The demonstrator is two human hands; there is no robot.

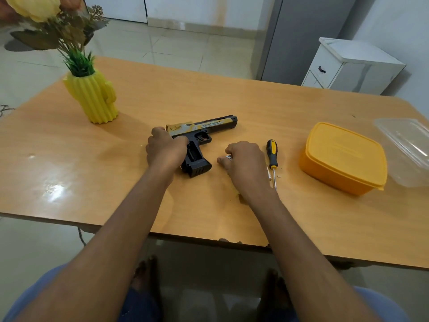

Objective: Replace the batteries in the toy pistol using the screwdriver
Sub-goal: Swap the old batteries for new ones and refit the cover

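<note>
Left hand [165,149] grips the toy pistol [201,135] by the back of its frame; right hand [242,162] pinches a small pale object, probably a battery [228,157].

Pistol lies flat on the table [209,94], its open grip compartment just right of the holding hand. Beyond the pinching hand rests the screwdriver [272,156]. Risk: seating the battery reversed, or nudging tiny loose bits off the table.

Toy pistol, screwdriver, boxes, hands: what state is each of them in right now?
toy pistol: lying on its side, grip compartment open
left hand: grips the pistol's rear
right hand: curled round a small white item on the table, too hidden to identify
screwdriver: lying on the table, untouched
yellow container: lid on
clear container: open, looks empty
cactus vase: upright, holding flowers
</note>
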